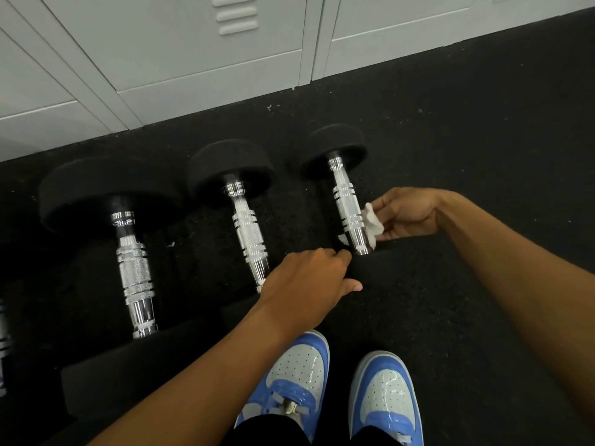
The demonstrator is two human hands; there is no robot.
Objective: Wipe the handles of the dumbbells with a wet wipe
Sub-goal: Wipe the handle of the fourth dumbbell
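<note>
Three dumbbells with black heads and chrome handles lie side by side on the black floor: a large left dumbbell [135,275], a middle dumbbell [248,233] and a small right dumbbell [347,207]. My right hand [409,214] pinches a white wet wipe [372,225] against the lower right side of the right dumbbell's handle. A corner of the wipe shows on the handle's left side. My left hand [306,281] rests on the near head of the right dumbbell, fingers curled over its edge, and covers the near end of the middle handle.
Grey metal lockers [193,59] stand along the far side, close behind the dumbbells' far heads. My two blue and white shoes [383,397] are at the bottom middle. Another chrome handle [2,333] peeks in at the left edge. Black rubber floor [483,140] stretches to the right.
</note>
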